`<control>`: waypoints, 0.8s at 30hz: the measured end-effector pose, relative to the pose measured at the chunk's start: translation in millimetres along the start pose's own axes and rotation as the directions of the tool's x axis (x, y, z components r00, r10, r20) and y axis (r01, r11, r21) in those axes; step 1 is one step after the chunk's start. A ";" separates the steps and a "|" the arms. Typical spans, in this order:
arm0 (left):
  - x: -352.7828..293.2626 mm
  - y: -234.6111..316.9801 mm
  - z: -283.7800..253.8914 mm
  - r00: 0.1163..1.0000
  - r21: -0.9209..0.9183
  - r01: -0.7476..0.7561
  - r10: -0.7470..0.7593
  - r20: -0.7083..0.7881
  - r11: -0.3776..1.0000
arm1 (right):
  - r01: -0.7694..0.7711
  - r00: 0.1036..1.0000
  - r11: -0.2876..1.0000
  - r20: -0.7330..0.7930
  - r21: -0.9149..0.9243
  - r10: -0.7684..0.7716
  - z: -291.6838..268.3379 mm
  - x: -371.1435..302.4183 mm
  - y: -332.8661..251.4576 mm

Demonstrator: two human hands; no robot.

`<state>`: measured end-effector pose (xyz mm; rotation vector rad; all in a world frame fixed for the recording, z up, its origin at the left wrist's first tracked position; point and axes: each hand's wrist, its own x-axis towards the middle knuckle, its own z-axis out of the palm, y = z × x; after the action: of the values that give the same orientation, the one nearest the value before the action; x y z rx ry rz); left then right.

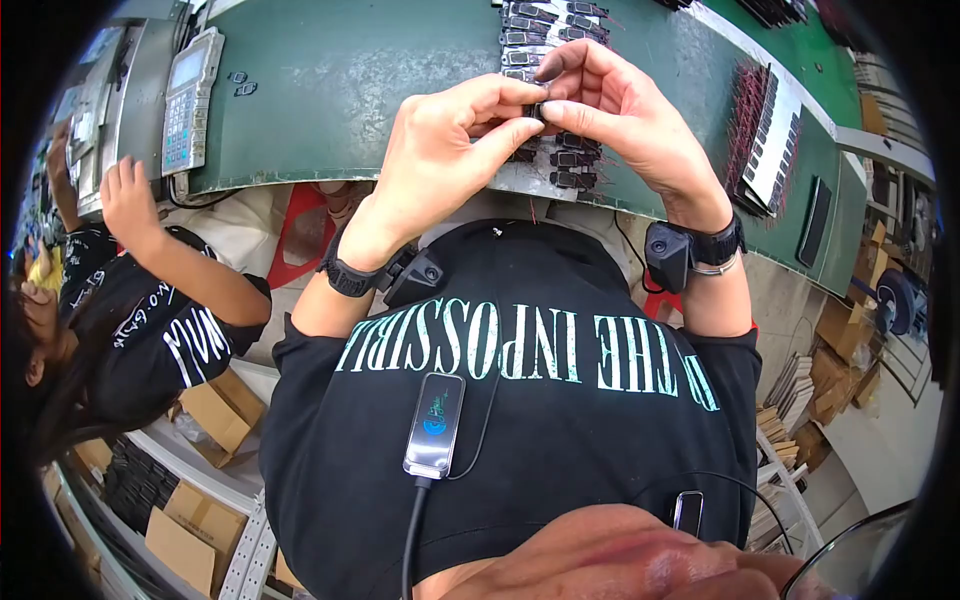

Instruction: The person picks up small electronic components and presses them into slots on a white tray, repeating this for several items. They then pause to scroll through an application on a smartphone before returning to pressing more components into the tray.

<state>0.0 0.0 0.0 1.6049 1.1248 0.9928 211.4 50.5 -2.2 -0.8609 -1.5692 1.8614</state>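
Observation:
My left hand (440, 150) and my right hand (625, 115) meet over the near edge of the green table (330, 90). Thumb and fingers of both are closed in a pinch on a small black part (535, 112), mostly hidden by the fingertips. Its exact kind cannot be made out. Beneath and beyond the hands, a pale strip carries rows of small black rectangular pieces (527, 40) with thin reddish wires. A few more of these pieces (572, 160) show below my right hand, close to the table's edge.
A grey keypad device with a display (190, 100) stands on the left, near two small loose dark pieces (243, 85). On the right lie a white sheet with black pieces and red wires (770, 150) and a black bar (814, 222). Another person's hand (130, 205) is at far left.

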 end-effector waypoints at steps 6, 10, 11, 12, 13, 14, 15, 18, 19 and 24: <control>-5.5 0.2 0.8 0.999 -0.021 0.033 -0.033 -0.022 0.999 | -0.005 1.000 1.000 -0.030 0.011 0.006 9.2 -3.1 4.2; -7.5 -1.4 -7.0 0.993 -0.280 0.119 -0.120 0.015 0.952 | 0.041 0.998 0.998 -0.044 -0.042 -0.043 17.0 -9.0 -3.6; -9.4 -1.7 -8.8 0.987 -0.404 0.159 -0.155 0.043 0.901 | 0.056 0.997 0.996 -0.045 -0.065 -0.059 20.0 -12.0 -7.5; -13.7 -0.7 -9.4 0.986 -0.406 0.167 -0.164 0.044 0.899 | 0.049 0.998 0.997 -0.044 -0.059 -0.052 25.5 -15.1 -10.8; -19.7 2.0 -9.3 0.983 -0.374 0.176 -0.183 0.018 0.910 | 0.053 0.994 0.993 -0.094 -0.105 -0.063 32.8 -18.5 -14.6; -25.6 4.4 -9.1 0.980 -0.342 0.186 -0.200 -0.008 0.921 | 0.054 0.987 0.987 -0.144 -0.153 -0.076 39.8 -22.1 -18.1; -29.0 4.8 -9.6 0.976 -0.311 0.191 -0.213 -0.038 0.931 | 0.055 0.977 0.977 -0.190 -0.205 -0.095 43.7 -24.9 -21.0; -40.7 -8.0 -16.2 0.941 -0.205 0.334 -0.336 0.026 0.920 | 0.078 0.938 0.953 -0.301 -0.293 -0.169 24.3 -50.1 -26.4; -44.1 -11.9 -16.7 0.918 -0.147 0.398 -0.394 0.052 0.906 | 0.087 0.911 0.936 -0.353 -0.341 -0.213 16.9 -57.1 -27.0; -47.1 -21.5 -4.5 0.894 -0.093 0.448 -0.444 0.066 0.889 | 0.011 0.859 0.913 -0.464 -0.409 -0.218 -4.3 -83.2 -18.4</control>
<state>-21.3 -40.5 -24.5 1.1974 1.3123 0.6938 268.3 -6.7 25.6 -1.2745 -1.6209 1.1106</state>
